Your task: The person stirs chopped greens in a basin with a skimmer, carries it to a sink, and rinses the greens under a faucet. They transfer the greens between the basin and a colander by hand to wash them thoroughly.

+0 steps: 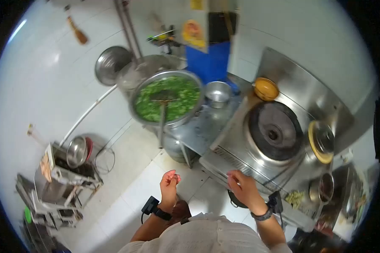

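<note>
My left hand is raised in front of my body over the tiled floor, its fingers pinched together. A small pale bit shows at the fingertips, too small to name. My right hand hovers by the front edge of the steel stove; its fingers are loosely bent and apart, with nothing visible in them. Ahead of the left hand, a large metal basin holds chopped greens in liquid. A long-handled spatula rests in it, the handle over the near rim.
A metal bowl stands on the side table. The burner has an orange bowl behind it and a yellow-rimmed lid at its right. At left is a rack with bowls. A ladle lies at right.
</note>
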Action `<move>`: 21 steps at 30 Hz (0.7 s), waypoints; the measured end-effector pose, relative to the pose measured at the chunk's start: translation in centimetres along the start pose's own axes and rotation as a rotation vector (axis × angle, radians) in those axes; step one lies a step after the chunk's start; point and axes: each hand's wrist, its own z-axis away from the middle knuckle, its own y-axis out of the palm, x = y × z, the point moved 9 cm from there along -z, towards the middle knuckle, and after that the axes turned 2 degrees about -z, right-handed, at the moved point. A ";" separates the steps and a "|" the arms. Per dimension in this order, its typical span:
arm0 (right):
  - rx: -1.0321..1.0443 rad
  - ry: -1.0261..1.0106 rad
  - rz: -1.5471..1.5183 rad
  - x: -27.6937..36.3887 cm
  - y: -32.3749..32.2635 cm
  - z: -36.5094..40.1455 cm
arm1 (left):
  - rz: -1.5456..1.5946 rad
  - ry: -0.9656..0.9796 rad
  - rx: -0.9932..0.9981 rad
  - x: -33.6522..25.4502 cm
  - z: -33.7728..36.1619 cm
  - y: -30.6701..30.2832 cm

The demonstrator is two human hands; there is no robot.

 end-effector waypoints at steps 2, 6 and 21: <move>-0.022 -0.079 -0.114 0.2 -0.8 -1.9 | 0.036 0.009 -0.109 0.9 2.2 0.3; 0.108 0.019 0.096 0.0 10.5 -15.7 | 0.238 -0.020 -0.142 6.3 -4.4 -5.2; 0.478 0.235 0.768 -1.9 6.6 -24.0 | 0.262 0.000 -0.314 4.6 -12.6 -17.4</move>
